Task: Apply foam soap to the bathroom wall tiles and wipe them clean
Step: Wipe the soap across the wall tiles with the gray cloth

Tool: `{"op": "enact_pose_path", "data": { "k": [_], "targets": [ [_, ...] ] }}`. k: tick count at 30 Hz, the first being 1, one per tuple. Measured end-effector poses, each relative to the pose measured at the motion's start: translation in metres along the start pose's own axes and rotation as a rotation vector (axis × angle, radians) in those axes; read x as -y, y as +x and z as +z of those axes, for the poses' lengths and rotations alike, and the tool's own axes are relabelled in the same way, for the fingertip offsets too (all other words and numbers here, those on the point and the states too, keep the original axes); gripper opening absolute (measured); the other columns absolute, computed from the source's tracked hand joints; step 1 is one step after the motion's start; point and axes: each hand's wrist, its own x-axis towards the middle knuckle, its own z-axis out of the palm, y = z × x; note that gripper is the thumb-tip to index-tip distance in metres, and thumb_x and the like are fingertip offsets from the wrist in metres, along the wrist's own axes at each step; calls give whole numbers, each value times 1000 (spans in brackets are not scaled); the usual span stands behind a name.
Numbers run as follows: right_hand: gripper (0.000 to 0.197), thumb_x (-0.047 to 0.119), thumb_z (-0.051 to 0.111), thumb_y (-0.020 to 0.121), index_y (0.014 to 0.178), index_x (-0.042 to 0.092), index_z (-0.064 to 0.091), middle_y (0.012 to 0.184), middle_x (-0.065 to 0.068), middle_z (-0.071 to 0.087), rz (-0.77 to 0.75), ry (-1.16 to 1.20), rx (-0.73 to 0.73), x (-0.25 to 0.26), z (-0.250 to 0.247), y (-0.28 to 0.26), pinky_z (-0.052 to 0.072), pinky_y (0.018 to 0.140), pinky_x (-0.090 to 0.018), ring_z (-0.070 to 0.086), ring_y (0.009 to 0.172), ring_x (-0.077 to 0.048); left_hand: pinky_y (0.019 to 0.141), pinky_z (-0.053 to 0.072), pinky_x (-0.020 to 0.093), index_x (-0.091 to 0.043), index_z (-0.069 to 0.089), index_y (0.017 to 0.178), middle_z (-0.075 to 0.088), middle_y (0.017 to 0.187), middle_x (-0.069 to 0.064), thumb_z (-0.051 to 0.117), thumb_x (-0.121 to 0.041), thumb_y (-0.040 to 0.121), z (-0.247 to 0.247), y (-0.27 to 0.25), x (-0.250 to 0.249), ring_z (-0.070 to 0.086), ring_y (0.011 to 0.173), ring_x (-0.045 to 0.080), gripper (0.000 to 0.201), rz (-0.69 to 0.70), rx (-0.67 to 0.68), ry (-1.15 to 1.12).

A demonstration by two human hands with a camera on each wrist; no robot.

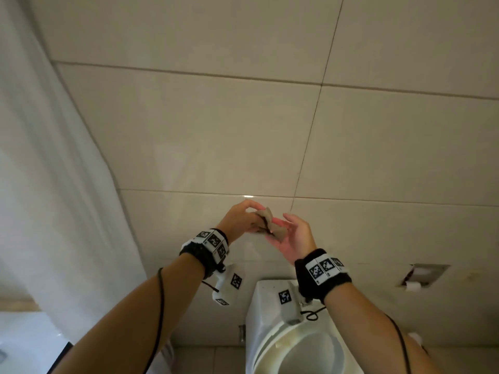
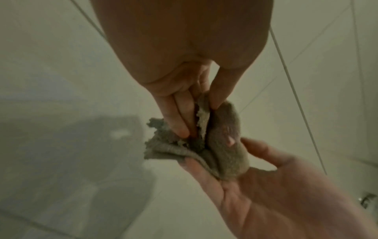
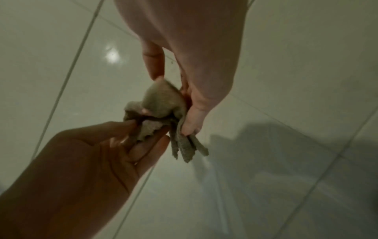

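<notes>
A small crumpled grey-brown cloth [image 1: 267, 224] is held between both hands in front of the beige wall tiles [image 1: 216, 130], just above the toilet. My left hand [image 1: 252, 211] pinches one end of it between thumb and fingers [image 2: 180, 122]. My right hand [image 1: 283, 228] lies palm up under the other end, thumb and fingers [image 3: 192, 122] closed lightly on the folds. In the right wrist view the cloth [image 3: 163, 103] hangs in several loose flaps below that hand. The tiles look glossy, with no foam that I can make out.
A white toilet cistern [image 1: 270, 292] and open bowl [image 1: 305, 346] stand directly below my hands. A white shower curtain [image 1: 54, 184] hangs along the left. A recessed paper holder [image 1: 421, 275] sits in the wall at the right.
</notes>
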Motion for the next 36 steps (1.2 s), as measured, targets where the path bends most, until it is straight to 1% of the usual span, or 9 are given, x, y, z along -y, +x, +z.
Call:
{"op": "enact_pose_path", "data": {
  "k": [3,8,15,20,24,26,29,34,36],
  "targets": [
    [54,35,63,93,128,-6,52,125,-18,59,59,71,-8,5,-8,15,51,99,-38,63,110,-26,79,57,29,-1,55,93,66,79,5,53,13,91,10,3,2,68,79,14,14,62,191,-27],
    [35,27,61,95,115,-1,68,107,-17,71,86,35,25,17,-20,23,55,83,-30,69,87,-22,99,48,44,-17,70,95,67,113,13,57,-1,57,17,18,13,61,115,32,44,-33,215,187],
    [31,13,56,95,121,0,65,111,-17,71,51,-38,-45,30,-34,33,58,71,-33,70,93,-27,101,46,32,-20,75,108,69,118,7,62,10,70,22,37,-6,61,115,22,50,-12,327,444],
    [33,5,62,89,121,1,65,109,-17,70,-218,-10,-364,65,-59,52,54,91,-46,66,103,-33,119,17,27,-25,67,125,33,162,-5,63,6,85,9,57,-20,21,152,12,51,188,181,740],
    [29,-4,59,92,120,3,61,100,-10,62,-432,-55,-628,106,-73,48,49,52,-13,61,84,-21,126,7,47,-27,48,146,-10,169,1,62,-3,83,-3,70,-18,-13,155,19,69,388,48,1099],
    [25,-9,58,90,108,8,59,91,-12,61,-531,29,-702,117,-78,54,46,44,-15,57,68,-16,125,-5,50,-30,29,156,-26,165,3,61,-7,81,-8,73,-16,-25,152,23,85,404,-56,1247],
    [33,-6,56,78,93,23,59,89,-18,60,-661,155,-694,118,-75,65,48,64,-32,55,65,-20,121,-9,60,-33,2,159,-36,161,5,61,-11,78,-16,77,-20,-31,149,27,103,369,-221,1371],
    [66,-11,52,86,136,32,56,77,-4,52,-695,239,-559,106,-54,82,45,60,-36,42,56,-16,113,-1,72,-36,-7,158,-34,161,8,66,-14,78,-40,82,-24,-24,151,33,111,380,-348,1476],
    [60,4,60,78,116,50,65,88,-3,53,-683,251,-571,94,-49,95,51,83,-45,49,72,-18,112,2,74,-36,-4,158,-29,163,8,67,-11,75,-53,82,-22,-21,152,33,112,423,-366,1476]
  ]
}}
